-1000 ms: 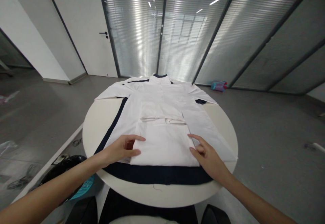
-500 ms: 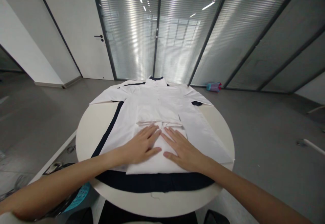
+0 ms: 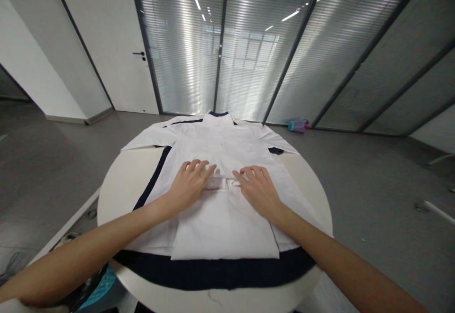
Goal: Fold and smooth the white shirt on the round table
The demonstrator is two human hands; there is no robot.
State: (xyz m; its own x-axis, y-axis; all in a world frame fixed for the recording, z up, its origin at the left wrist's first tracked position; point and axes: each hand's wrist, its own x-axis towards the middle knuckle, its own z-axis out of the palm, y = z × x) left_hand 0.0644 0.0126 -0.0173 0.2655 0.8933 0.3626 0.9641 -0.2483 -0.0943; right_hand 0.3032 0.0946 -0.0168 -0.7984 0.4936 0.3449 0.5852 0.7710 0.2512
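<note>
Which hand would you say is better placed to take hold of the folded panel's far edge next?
Neither clearly: left hand and right hand both rest flat on the folded panel, fingertips at its far edge.

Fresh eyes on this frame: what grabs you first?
A white garment with dark trim spread across a round white table in the middle of the view. Both hands press on it near its centre: the left hand and the right hand lie flat, fingers at the far edge of a folded white panel. Behind, a glass wall with blinds fills the background.
</note>
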